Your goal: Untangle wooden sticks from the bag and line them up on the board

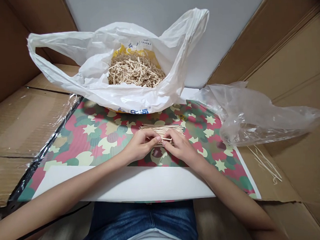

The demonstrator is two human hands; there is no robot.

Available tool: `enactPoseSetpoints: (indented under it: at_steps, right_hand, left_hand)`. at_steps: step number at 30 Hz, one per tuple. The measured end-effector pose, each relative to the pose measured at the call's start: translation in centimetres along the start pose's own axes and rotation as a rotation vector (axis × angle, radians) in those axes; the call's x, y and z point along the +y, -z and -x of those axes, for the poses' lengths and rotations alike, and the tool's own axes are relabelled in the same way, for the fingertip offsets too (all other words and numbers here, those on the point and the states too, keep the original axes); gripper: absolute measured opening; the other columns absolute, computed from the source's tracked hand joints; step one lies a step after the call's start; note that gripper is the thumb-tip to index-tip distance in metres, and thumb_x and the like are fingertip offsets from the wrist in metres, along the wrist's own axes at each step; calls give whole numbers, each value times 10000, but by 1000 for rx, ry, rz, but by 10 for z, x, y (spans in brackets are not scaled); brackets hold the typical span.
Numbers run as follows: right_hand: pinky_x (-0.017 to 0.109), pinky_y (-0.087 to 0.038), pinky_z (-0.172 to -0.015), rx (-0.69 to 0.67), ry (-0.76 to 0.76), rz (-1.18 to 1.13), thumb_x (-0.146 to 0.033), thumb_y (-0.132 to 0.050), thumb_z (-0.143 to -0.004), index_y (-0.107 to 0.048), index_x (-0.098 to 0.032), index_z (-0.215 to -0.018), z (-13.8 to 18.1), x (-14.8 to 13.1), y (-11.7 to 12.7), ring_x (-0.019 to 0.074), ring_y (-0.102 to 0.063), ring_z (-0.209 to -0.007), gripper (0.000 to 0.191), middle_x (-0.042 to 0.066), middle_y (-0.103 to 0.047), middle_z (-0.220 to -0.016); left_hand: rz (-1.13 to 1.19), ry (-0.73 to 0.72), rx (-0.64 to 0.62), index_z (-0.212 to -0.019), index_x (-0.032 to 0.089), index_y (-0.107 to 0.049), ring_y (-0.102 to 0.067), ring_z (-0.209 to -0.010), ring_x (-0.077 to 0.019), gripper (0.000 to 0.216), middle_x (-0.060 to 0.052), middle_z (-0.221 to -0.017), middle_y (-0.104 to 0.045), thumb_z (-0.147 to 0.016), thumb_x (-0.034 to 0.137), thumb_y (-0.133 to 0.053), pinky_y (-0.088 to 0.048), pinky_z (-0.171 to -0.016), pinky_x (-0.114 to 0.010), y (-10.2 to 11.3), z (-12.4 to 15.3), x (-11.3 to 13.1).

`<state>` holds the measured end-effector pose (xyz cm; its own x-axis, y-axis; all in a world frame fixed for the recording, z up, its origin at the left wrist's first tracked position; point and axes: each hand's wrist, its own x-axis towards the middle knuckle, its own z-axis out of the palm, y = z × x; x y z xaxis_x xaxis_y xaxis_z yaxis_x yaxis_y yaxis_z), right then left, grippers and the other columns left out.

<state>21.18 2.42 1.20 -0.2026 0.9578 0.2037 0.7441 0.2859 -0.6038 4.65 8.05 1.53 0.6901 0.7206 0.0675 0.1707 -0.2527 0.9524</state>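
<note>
My left hand [141,145] and my right hand [179,146] meet over a camouflage-patterned board [95,139]. Both pinch a small thin wooden stick [165,138] between their fingertips. Just beyond the fingers lies a neat bundle of long thin wooden sticks [162,129] on the board. A white plastic bag [96,66] stands open behind it, filled with a heap of small pale wooden pieces [134,70].
A crumpled clear plastic bag [253,117] lies at the right. A few loose sticks [264,162] rest on the cardboard [297,88] near it. Cardboard walls surround the board. A white sheet [131,182] lies at the near edge.
</note>
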Motion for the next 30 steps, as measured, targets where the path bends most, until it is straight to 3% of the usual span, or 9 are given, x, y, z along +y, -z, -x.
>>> enactPoseSetpoints:
  at_steps: [6, 15, 19, 23, 26, 30]
  right_hand:
    - [339, -405, -764, 95, 63, 169, -192, -451, -794, -455, -188, -976, 1, -2, -4, 209, -500, -881, 183, 75, -549, -945]
    - [324, -385, -694, 103, 154, 296, -197, -418, -804, -474, -182, -727, 1, 1, -6, 205, -478, -765, 97, 52, -551, -733]
    - [300, -374, -660, 98, 129, 181, -202, -434, -795, -448, -192, -692, 0, 0, -3, 190, -484, -738, 104, 34, -535, -689]
    - [263, -369, -613, 24, -11, -61, -216, -470, -764, -429, -198, -681, -2, 1, 0, 155, -490, -679, 94, -1, -513, -676]
    - [244, -356, -567, -74, -144, -274, -206, -474, -739, -426, -197, -680, -4, 2, 2, 126, -486, -598, 77, -33, -487, -630]
    - [234, -351, -544, -198, -196, -474, -240, -494, -753, -446, -187, -667, -6, 4, 4, 112, -479, -571, 112, -36, -490, -621]
  left_hand:
    - [-219, -95, -5, -721, 109, -599, -475, -640, -109, 275, -16, -672, -552, -857, 275, -428, -356, -592, -210, 0, 1, 0]
    - [-349, -142, -67, -684, 118, -566, -463, -633, -116, 325, -12, -640, -526, -884, 283, -370, -335, -590, -220, -2, 2, -2]
    - [-364, -201, -146, -696, 123, -562, -488, -656, -118, 358, -19, -672, -547, -901, 291, -320, -361, -625, -221, 2, 4, 4]
    - [-598, -350, -36, -868, 120, -595, -489, -759, -162, 272, -64, -803, -547, -852, 324, -415, -365, -681, -262, 7, 6, 5]
    - [-740, -442, 12, -872, 143, -605, -473, -745, -163, 223, -61, -809, -536, -827, 298, -450, -339, -682, -284, 9, 7, 4]
    - [-673, -416, 19, -800, 147, -616, -475, -718, -146, 182, -50, -785, -535, -812, 252, -467, -347, -671, -272, 9, 7, 5]
